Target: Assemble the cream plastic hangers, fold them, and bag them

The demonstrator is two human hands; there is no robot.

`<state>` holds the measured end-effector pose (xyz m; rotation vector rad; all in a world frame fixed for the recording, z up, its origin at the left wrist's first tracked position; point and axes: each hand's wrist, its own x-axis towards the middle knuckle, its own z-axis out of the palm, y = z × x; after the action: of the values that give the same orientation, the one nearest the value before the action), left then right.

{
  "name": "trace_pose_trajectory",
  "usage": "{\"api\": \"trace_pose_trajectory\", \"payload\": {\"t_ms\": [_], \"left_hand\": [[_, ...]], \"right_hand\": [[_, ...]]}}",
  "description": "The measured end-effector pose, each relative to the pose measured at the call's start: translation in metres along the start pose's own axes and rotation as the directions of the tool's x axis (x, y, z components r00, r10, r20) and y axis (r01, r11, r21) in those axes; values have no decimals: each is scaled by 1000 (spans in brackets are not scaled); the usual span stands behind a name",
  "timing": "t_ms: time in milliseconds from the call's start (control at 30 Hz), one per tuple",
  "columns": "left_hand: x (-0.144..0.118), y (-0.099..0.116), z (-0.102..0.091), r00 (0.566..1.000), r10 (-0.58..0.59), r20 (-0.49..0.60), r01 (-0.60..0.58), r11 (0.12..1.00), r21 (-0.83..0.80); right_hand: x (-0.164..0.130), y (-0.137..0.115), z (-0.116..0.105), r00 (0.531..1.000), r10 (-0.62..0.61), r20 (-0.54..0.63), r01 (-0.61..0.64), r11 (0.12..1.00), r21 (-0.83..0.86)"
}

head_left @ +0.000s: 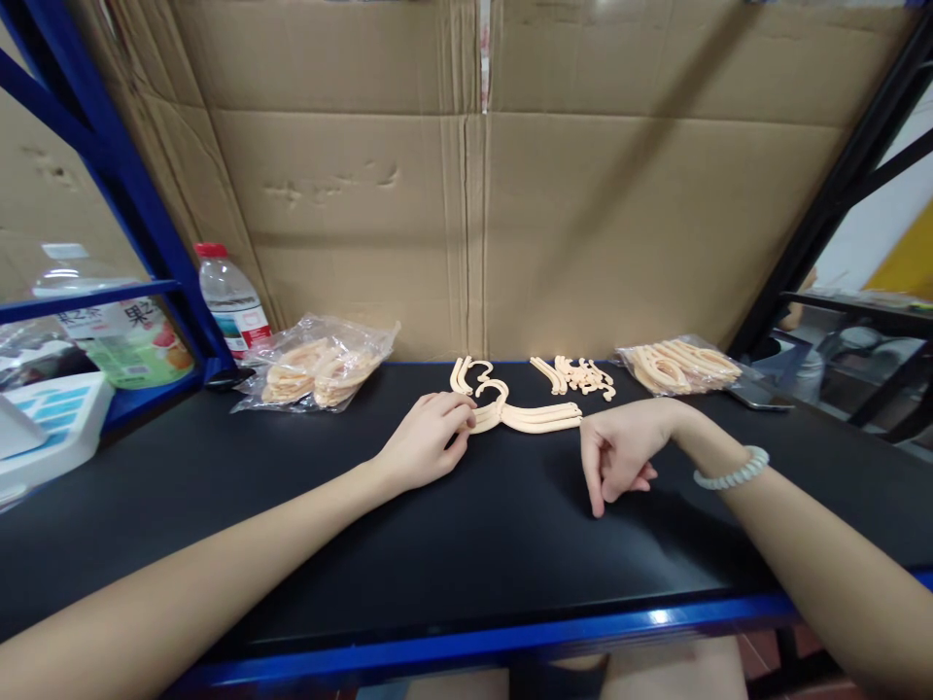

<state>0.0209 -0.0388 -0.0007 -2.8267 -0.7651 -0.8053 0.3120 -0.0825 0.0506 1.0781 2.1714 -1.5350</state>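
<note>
Black bench top (466,544) runs the full width, edged in front by a blue rail (510,637) and closed behind by a cardboard wall (583,224); the near half of the surface between the forearms is bare. Back edge holds, left to right: water bottle (229,299), left bag of parts (321,367), loose hook pieces (579,374), right bag of parts (677,367). Assembled peach hanger (532,416) lies flat at mid-bench, between the hands. Left hand (427,442) rests palm down, fingers curled, fingertips pressing the hanger's left arm. Right hand (619,457) sits just beside the hanger's right end, loosely curled, index finger pointing down to the mat, holding nothing; bracelet (733,472) on its wrist.
</note>
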Motion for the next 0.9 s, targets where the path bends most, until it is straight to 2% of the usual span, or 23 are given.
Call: {"api": "trace_pose_trajectory", "payload": {"t_ms": [133, 200, 267, 333, 433, 600, 733, 833, 900], "left_hand": [[0, 0, 1, 1000, -6, -2, 6, 1000, 7], [0, 0, 2, 1000, -8, -6, 8, 1000, 6], [0, 0, 2, 1000, -10, -9, 10, 1000, 2], [-1, -1, 2, 1000, -12, -8, 12, 1000, 1], [-1, -1, 2, 1000, -13, -8, 13, 1000, 0], [-1, 0, 2, 1000, -12, -22, 11, 1000, -8], [2, -1, -2, 999, -15, -43, 14, 1000, -10], [8, -12, -8, 994, -43, -100, 41, 999, -21], [12, -25, -12, 986, -78, -146, 72, 996, -50]], "right_hand": [[10, -25, 18, 978, -30, 207, 30, 1000, 1], [17, -37, 29, 939, -93, 331, 87, 996, 33], [23, -44, 38, 910, -200, 364, 184, 980, 80], [29, -44, 43, 902, -327, 283, 307, 945, 115], [37, -36, 44, 890, -449, 79, 439, 891, 118], [48, -29, 44, 876, -456, -157, 471, 879, 79], [50, -33, 47, 850, -458, -262, 495, 864, 95], [48, -35, 42, 800, -456, -389, 512, 857, 48], [46, -35, 33, 728, -441, -524, 513, 859, -11]]}}
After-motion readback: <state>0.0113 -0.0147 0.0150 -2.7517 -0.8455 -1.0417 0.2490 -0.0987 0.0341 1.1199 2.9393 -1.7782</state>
